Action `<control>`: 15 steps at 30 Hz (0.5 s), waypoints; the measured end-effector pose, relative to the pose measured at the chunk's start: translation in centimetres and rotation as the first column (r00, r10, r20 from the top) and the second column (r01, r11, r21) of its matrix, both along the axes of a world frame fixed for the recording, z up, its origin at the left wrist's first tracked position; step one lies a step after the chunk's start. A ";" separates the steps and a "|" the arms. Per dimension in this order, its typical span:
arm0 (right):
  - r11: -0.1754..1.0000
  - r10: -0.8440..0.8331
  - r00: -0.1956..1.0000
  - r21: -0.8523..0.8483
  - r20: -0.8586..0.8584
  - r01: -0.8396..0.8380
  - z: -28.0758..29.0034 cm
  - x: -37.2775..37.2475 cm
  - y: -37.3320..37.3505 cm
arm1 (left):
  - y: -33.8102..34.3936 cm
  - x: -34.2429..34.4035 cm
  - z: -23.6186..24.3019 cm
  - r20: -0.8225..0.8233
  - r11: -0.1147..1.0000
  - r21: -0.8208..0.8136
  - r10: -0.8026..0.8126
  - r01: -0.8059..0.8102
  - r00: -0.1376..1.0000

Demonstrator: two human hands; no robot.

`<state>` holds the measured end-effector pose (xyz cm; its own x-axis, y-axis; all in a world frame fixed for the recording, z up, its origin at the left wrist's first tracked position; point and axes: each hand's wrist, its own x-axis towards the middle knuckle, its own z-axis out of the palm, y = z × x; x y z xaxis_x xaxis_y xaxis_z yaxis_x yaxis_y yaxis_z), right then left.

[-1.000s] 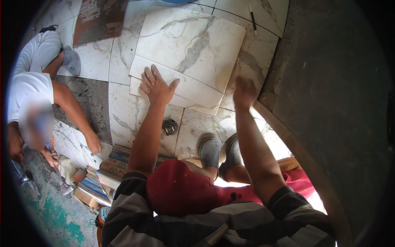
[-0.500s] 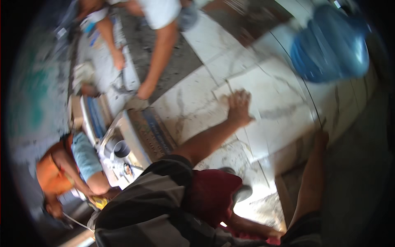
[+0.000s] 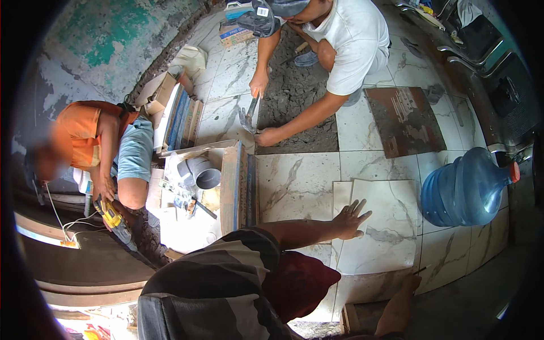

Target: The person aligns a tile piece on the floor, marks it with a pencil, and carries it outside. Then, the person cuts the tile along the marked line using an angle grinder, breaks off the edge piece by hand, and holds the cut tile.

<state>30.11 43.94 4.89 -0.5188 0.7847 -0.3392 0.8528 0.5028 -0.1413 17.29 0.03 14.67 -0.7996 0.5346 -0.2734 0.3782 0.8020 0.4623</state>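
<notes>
My left hand (image 3: 349, 221) lies flat with fingers spread on a loose white marbled tile (image 3: 385, 249). This tile overlaps another pale piece (image 3: 341, 195) at its left edge, on top of the laid floor tiles. Beyond the loose tile's near right corner, my right hand (image 3: 409, 283) is closed on a thin pencil-like stick (image 3: 422, 270), its tip pointing up and right. The right fingers are small and partly shaded. A brown-edged strip (image 3: 368, 286) runs along the near side of the loose tile.
A co-worker in white holds a hammer (image 3: 249, 113) beside grey mortar (image 3: 294, 107). Another person in orange holds a yellow power tool (image 3: 115, 221). Tile boxes (image 3: 229, 190) and a grey pipe fitting (image 3: 201, 173) stand left; a blue water jug (image 3: 464, 190) lies right.
The view has swung and sharpened, bringing more of both co-workers into sight. My left hand stays spread on the loose tile, and my right hand stays near its corner.
</notes>
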 end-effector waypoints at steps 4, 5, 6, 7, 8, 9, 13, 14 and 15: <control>0.988 -0.125 0.991 -0.081 0.036 0.128 -1.1 0.4 2.3 | -3.3 1.2 2.7 0.286 0.979 0.184 0.034 -0.090 0.958; 0.989 -0.123 0.991 -0.073 0.046 0.126 -0.8 0.1 2.5 | -4.1 1.0 3.3 0.289 0.983 0.157 0.048 -0.097 0.956; 0.986 -0.139 0.990 -0.094 -0.011 0.137 -0.2 -0.4 2.4 | -4.8 0.7 4.0 0.337 0.959 0.269 -0.007 -0.089 0.941; 0.982 -0.159 0.985 -0.114 -0.064 0.151 0.6 -0.8 1.9 | -5.2 0.5 4.6 0.389 0.927 0.359 -0.043 -0.108 0.920; 0.982 -0.159 0.985 -0.114 -0.067 0.151 1.5 -1.4 0.7 | -5.3 0.1 5.1 0.381 0.909 0.398 -0.041 -0.124 0.924; 0.896 -0.388 0.846 -0.365 -0.367 0.252 2.4 -2.3 -1.1 | -5.0 -0.4 5.6 0.376 0.904 0.409 -0.046 -0.121 0.925; 0.640 -0.578 0.456 -0.723 -0.677 -0.261 6.9 -6.9 -14.2 | -2.0 -2.7 6.9 0.331 0.818 0.556 -0.052 -0.151 0.942; 0.610 -0.452 0.483 -0.655 -0.750 -0.447 7.9 -7.1 -18.3 | -1.1 -3.0 7.1 0.308 0.795 0.574 0.011 -0.195 0.951; 0.542 -0.330 0.525 -0.613 -0.785 -0.575 8.7 -6.8 -22.2 | -0.3 -3.2 7.1 0.390 0.706 0.658 -0.020 -0.263 0.921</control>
<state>23.34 21.70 13.58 -0.9365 0.3343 -0.1057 0.0696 -0.1183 -0.9905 14.05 -0.32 21.74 -0.7982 0.5868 -0.1361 0.0040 0.2310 0.9729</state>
